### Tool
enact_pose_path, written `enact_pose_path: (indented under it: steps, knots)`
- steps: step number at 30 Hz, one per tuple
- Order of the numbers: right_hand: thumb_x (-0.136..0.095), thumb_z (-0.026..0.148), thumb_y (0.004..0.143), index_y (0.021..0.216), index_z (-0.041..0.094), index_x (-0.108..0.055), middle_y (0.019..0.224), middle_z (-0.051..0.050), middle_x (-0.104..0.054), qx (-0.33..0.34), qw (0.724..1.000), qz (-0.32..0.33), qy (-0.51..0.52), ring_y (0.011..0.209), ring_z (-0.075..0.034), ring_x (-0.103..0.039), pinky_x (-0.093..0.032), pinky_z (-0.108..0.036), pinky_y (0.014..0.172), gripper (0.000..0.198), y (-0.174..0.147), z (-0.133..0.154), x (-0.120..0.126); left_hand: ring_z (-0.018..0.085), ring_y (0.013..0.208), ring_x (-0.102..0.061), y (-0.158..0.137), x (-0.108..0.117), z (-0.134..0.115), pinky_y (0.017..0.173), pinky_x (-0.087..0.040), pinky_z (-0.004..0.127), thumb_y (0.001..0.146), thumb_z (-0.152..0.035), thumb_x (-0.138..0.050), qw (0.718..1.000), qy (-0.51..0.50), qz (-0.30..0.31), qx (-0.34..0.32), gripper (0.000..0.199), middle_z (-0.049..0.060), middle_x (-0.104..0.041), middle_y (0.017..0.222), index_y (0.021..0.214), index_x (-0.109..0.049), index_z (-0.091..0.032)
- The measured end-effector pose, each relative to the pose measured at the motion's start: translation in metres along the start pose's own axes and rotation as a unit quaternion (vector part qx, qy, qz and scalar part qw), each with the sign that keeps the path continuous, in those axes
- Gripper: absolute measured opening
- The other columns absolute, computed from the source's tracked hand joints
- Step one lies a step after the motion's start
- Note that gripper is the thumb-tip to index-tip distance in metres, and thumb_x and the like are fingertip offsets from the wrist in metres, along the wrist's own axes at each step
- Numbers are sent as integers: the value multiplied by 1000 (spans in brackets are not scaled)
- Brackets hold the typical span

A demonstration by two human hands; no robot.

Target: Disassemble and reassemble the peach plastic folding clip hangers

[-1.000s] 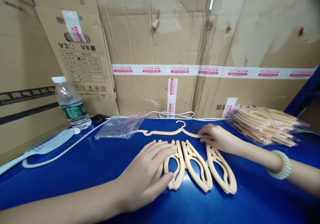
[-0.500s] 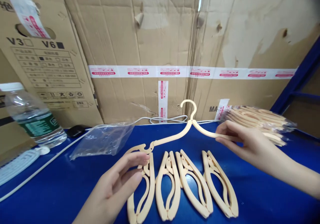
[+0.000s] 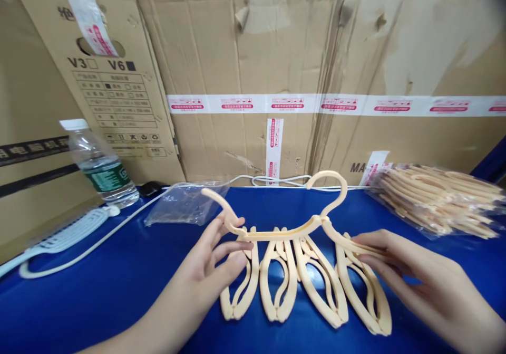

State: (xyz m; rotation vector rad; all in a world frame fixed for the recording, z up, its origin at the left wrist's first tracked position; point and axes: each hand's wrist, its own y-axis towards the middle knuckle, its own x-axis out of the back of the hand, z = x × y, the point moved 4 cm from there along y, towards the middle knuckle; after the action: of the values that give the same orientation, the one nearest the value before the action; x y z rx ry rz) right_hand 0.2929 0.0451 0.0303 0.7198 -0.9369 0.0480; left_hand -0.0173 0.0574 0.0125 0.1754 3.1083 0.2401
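A cream folding clothes hanger (image 3: 286, 233) is held up in front of me, its hook pointing upward. Its right arm is pinched between the thumb and fingers of my right hand (image 3: 415, 275). At the left joint, the fingers of my left hand (image 3: 215, 259) close around the hanger, and a short end piece sticks up and left past them. Below it, several folded hangers lie in a row, among them a folded hanger (image 3: 263, 285) near the middle and a folded hanger (image 3: 385, 312) at the right end. The held hanger partly covers their tops.
A bag of folded hangers (image 3: 438, 195) lies at the back right. On the left are a water bottle (image 3: 106, 177), a pale blue hairbrush (image 3: 75, 230), a clear plastic bag (image 3: 185, 203) and a white cable (image 3: 106, 240). Cardboard (image 3: 237, 148) stands behind the blue table (image 3: 130, 296).
The hanger has come nearer and lower, with its left end piece swung upward. My left hand has closed on its left joint; my right hand keeps its hold. The view has shifted left.
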Motion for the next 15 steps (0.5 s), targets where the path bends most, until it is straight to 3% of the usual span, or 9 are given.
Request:
enact_pose_path:
  steps: [3,6,9,12,15]
  knots:
    - [-52,27,93,117,33,-60,105,-6,-69,54,998,-1,-13,90,-25,-70,-61,-32,71,26,-3,7,-3,24,98,-67,-2,-2,-1,80,-59,33,86,-33,-64,987,141,37,-68,60,9,-64,124,143,-45,-36]
    - [-53,26,93,123,33,-59,112,-8,-66,59,998,13,-7,96,-25,-68,-61,-31,72,31,-3,13,-6,26,106,-62,-3,-5,-11,91,-54,40,90,-31,-58,934,318,73,-145,49,6,-65,121,138,-52,-38]
    - [-54,27,93,125,35,-58,110,-7,-65,52,998,37,5,91,-22,-68,-60,-26,66,33,-4,15,-8,25,93,-63,-1,-5,-21,87,-53,41,93,-30,-53,899,386,87,-187,33,5,-72,106,123,-65,-35]
    - [-54,27,94,126,37,-56,108,-5,-67,64,997,39,-25,90,-23,-67,-60,-30,67,34,-6,11,-7,23,77,-64,3,-5,-24,79,-53,37,93,-34,-52,910,372,79,-168,26,2,-74,93,112,-70,-34]
    - [-52,33,93,132,39,-54,111,-5,-69,110,987,24,-116,91,-32,-65,-56,-43,72,39,-10,3,-1,22,77,-66,5,-4,-22,79,-52,36,92,-38,-52,928,340,66,-134,27,1,-73,91,111,-70,-33]
